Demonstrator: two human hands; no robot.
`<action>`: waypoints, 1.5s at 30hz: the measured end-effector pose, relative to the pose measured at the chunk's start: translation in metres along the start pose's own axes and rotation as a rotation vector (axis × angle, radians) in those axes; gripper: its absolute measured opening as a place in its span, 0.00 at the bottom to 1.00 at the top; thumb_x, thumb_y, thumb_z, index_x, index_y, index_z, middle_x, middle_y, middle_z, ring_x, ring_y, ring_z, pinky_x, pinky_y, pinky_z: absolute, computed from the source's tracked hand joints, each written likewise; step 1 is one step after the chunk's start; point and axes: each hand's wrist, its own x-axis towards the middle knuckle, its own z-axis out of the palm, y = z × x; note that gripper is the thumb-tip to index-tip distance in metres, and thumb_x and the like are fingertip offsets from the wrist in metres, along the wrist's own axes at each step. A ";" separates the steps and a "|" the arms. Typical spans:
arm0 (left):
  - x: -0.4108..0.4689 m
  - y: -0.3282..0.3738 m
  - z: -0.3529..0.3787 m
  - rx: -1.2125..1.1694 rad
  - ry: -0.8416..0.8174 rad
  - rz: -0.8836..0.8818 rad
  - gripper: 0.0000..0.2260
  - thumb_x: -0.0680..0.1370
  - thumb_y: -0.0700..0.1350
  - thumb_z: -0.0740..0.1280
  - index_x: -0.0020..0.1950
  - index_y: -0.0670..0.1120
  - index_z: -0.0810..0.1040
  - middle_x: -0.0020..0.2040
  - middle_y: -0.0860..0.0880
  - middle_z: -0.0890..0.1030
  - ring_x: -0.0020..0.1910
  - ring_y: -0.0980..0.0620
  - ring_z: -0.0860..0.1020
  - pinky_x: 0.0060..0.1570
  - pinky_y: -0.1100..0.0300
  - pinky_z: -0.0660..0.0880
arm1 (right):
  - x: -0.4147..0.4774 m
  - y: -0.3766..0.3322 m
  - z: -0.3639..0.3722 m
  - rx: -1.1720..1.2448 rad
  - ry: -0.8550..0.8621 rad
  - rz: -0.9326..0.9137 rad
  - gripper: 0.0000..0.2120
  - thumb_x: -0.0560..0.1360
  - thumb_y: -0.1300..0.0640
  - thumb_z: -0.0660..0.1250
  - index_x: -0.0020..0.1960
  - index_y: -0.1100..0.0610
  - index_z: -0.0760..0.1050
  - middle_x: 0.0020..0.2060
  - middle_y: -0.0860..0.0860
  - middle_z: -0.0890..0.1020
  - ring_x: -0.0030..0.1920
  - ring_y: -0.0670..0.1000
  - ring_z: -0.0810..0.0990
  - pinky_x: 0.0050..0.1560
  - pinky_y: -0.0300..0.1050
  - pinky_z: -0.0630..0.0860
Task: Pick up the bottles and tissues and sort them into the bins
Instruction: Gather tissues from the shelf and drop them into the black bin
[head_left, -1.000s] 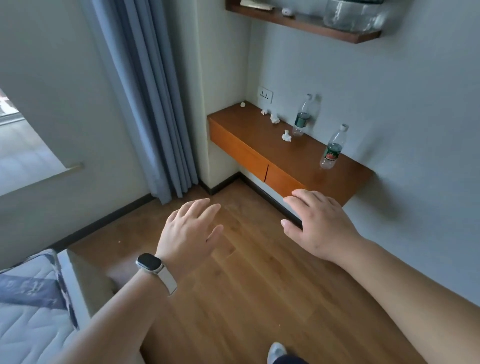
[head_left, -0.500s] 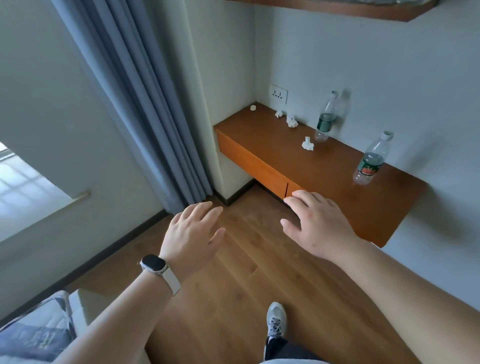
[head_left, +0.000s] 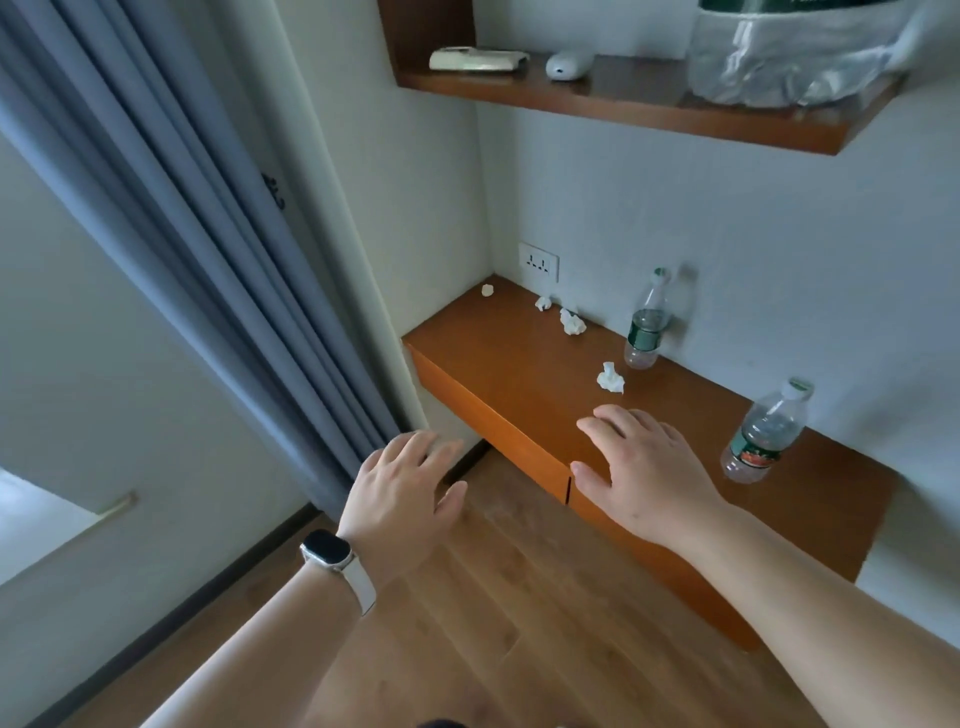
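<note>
A wooden tabletop (head_left: 519, 374) runs along the right-hand wall into the far corner, with drawer fronts on its left side. Four crumpled white tissues lie on it: the corner tissue (head_left: 487, 290) farthest, the second tissue (head_left: 543, 303) and third tissue (head_left: 572, 322) near each other by the wall, the fourth tissue (head_left: 610, 378) nearer. The far bottle (head_left: 647, 325) stands close to the wall, just beside the fourth tissue. The near bottle (head_left: 763, 434) stands well apart from it.

Two clear green-labelled bottles (head_left: 647, 327) (head_left: 763, 436) upright at back of desk (head_left: 493, 364); four crumpled white tissues (head_left: 610, 378) (head_left: 572, 322) (head_left: 543, 303) (head_left: 487, 290) scattered alongside.
</note>
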 end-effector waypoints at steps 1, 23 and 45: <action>0.012 -0.003 0.004 0.000 -0.014 0.013 0.19 0.79 0.56 0.61 0.70 0.56 0.70 0.68 0.54 0.74 0.69 0.49 0.70 0.66 0.49 0.68 | 0.007 0.004 0.002 -0.003 -0.009 0.014 0.27 0.78 0.38 0.49 0.72 0.50 0.64 0.70 0.47 0.67 0.70 0.50 0.65 0.67 0.51 0.64; 0.345 -0.099 0.096 -0.042 -0.173 0.687 0.22 0.81 0.59 0.56 0.74 0.55 0.66 0.74 0.51 0.69 0.74 0.50 0.65 0.70 0.49 0.66 | 0.203 0.010 0.027 -0.142 -0.064 0.499 0.26 0.77 0.38 0.53 0.69 0.50 0.67 0.67 0.48 0.73 0.66 0.51 0.71 0.65 0.50 0.69; 0.483 -0.049 0.215 -0.024 -0.370 0.742 0.19 0.81 0.54 0.59 0.71 0.50 0.71 0.68 0.51 0.74 0.67 0.51 0.72 0.63 0.55 0.72 | 0.272 0.107 0.123 0.150 -0.221 0.744 0.26 0.77 0.42 0.57 0.73 0.49 0.61 0.71 0.50 0.67 0.70 0.52 0.66 0.68 0.52 0.63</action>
